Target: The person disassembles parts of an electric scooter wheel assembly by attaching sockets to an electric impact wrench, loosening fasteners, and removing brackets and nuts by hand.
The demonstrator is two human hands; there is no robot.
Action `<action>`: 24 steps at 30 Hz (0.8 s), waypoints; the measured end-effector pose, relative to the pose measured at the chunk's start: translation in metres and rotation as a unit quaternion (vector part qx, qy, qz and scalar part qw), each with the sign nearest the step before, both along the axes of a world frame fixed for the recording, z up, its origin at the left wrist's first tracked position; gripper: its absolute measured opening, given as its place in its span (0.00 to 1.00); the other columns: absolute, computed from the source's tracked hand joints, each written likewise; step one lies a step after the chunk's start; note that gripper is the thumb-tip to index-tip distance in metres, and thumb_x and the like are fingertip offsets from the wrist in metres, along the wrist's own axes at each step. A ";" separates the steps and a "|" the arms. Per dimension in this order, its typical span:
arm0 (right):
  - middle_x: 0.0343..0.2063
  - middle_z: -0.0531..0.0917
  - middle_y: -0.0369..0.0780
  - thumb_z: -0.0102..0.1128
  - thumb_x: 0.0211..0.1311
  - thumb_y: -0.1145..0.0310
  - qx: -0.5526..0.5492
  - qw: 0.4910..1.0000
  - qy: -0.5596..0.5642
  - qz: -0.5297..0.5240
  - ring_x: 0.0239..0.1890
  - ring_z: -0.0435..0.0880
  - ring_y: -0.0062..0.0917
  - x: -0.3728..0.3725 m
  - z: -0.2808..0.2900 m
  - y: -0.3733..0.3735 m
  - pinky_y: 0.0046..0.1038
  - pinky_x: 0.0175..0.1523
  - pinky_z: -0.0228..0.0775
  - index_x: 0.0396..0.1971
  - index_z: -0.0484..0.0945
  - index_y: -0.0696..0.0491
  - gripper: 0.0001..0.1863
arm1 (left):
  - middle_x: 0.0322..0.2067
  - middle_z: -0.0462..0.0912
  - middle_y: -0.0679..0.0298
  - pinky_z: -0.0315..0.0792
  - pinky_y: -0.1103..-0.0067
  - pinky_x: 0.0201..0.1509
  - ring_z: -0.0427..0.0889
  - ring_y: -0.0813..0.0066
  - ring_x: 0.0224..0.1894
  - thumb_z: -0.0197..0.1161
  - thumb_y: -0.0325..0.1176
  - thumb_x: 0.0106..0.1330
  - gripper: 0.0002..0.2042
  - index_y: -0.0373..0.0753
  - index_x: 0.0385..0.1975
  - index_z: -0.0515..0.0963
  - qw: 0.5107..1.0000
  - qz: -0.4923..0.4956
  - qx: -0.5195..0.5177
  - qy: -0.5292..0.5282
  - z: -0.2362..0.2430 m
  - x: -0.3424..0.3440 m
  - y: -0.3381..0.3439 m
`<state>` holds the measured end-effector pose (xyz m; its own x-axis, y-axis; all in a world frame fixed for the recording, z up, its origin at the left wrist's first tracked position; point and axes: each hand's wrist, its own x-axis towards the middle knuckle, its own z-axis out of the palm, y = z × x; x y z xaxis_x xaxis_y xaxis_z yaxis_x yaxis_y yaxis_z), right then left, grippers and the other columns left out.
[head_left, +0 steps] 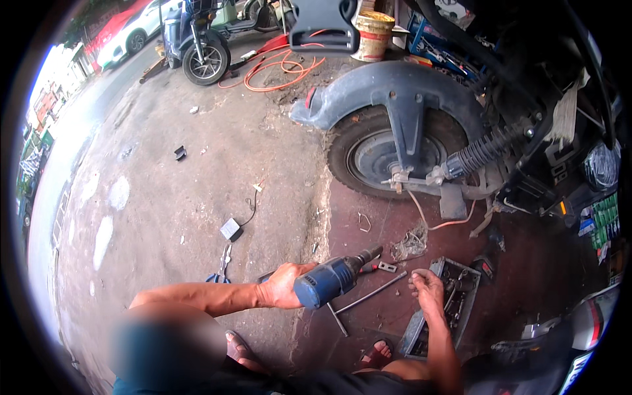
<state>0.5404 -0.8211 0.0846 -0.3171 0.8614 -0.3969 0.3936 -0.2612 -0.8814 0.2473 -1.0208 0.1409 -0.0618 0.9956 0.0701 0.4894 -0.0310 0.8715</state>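
Note:
My left hand [289, 284] is wrapped around the grip of a blue cordless impact wrench [327, 282], whose socket end points up and to the right, toward the scooter. My right hand [428, 291] hovers at the edge of a metal tool tray [454, 282], its fingers curled together; whatever they may hold is too small to make out. Behind the wrench stands the scooter's rear wheel [365, 158] under a grey mudguard [368, 85], with a shock absorber [477, 151] beside it. A T-handle wrench [368, 297] lies on the floor between my hands.
Blue-handled pliers [224, 266] and a small boxy part with a wire [231, 229] lie on the concrete to the left. Crumpled clear plastic [411, 243] is under the wheel. Farther off are an orange hose [263, 85], a bucket [373, 36] and a parked scooter [205, 59].

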 end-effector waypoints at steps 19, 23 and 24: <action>0.25 0.80 0.34 0.60 0.58 0.70 0.103 0.882 -0.031 0.459 0.26 0.77 0.17 -0.257 0.258 -0.089 0.19 0.29 0.69 0.36 0.79 0.57 0.09 | 0.37 0.79 0.51 0.72 0.67 0.43 0.79 0.53 0.40 0.64 0.37 0.49 0.25 0.34 0.48 0.72 0.959 0.266 -0.034 -0.091 0.268 0.032 -0.216; 0.30 0.82 0.42 0.63 0.53 0.66 0.157 0.847 -0.125 0.493 0.33 0.80 0.28 -0.263 0.418 -0.160 0.31 0.41 0.71 0.37 0.79 0.57 0.13 | 0.39 0.80 0.54 0.73 0.71 0.45 0.81 0.58 0.40 0.65 0.35 0.50 0.24 0.35 0.48 0.72 0.898 0.426 0.004 -0.107 0.341 0.049 -0.287; 0.33 0.81 0.44 0.63 0.52 0.66 0.219 0.829 -0.154 0.491 0.40 0.80 0.35 -0.261 0.439 -0.157 0.35 0.49 0.70 0.36 0.79 0.56 0.13 | 0.40 0.80 0.55 0.73 0.72 0.45 0.81 0.58 0.40 0.65 0.35 0.50 0.23 0.36 0.48 0.72 0.870 0.481 0.009 -0.106 0.363 0.046 -0.303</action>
<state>0.2794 -0.9783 0.5238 -0.8919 0.3317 -0.3074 0.4520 0.6365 -0.6249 0.2937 -1.3238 0.5040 -0.8793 0.4754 -0.0288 0.1251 0.2888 0.9492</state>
